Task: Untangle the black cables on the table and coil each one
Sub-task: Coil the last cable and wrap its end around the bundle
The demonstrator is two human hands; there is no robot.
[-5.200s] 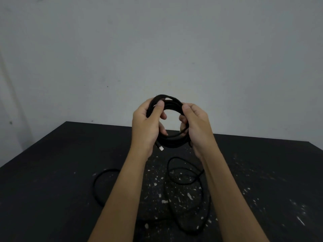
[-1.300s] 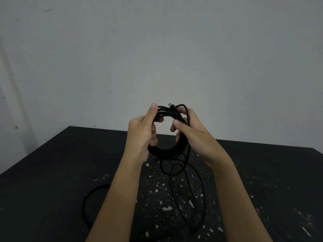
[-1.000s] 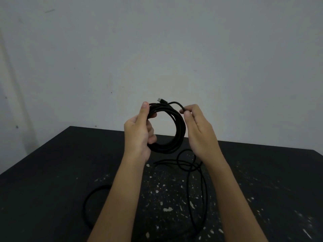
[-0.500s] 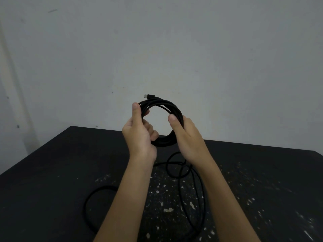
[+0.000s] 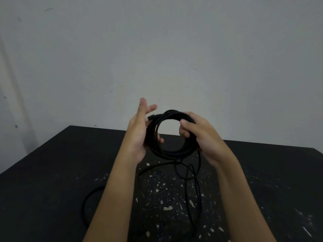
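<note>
One coil (image 5: 168,153) mostly wound, held upright in air above table (image 5: 52,163). Loose tail (image 5: 196,193) trails onto tabletop; black loop (image 5: 85,203) at left not yet coiled. Right hand (image 5: 201,137) clenched round coil's right side. Left hand (image 5: 139,137): fingers straight, thumb apparently hooked through ring, palm steadying left side.

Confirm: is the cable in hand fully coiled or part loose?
Partly coiled: right hand grips the coil, but a loose tail hangs from it down onto the table.
</note>
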